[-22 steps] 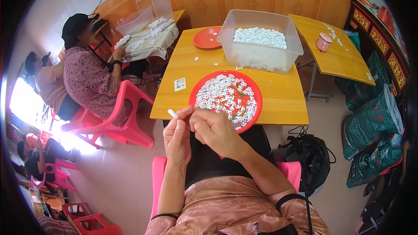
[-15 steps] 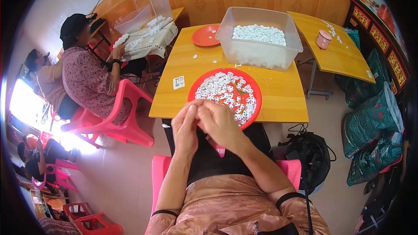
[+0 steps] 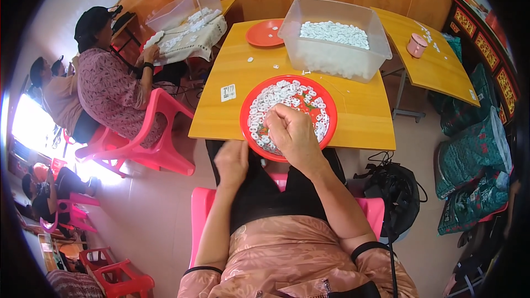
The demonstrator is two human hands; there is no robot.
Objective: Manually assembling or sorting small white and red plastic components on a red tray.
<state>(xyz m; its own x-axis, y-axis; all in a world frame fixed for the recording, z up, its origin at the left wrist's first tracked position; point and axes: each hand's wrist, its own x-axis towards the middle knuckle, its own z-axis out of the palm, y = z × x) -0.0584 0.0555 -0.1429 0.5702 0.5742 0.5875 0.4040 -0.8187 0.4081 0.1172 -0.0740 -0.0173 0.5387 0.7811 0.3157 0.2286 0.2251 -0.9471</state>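
A round red tray sits at the table's near edge, filled with small white oval plastic pieces that have holes in them. Over its near part is my right hand, fingers curled into a pinch; what they hold, if anything, is hidden. My left hand hangs just off the table edge, left of the tray, smeared by motion so its fingers are unclear. Between my hands, a tiny white bit shows against my dark trousers below the tray.
A clear plastic bin of white pieces stands behind the tray, beside an orange plate. A side table carries a pink cup. On the left, a person sits on a pink chair. A black bag lies right.
My hands, fingertips together in front of the tray before, are now apart. The right has moved forward over the pieces; the left has dropped back toward me. The view has shifted slightly.
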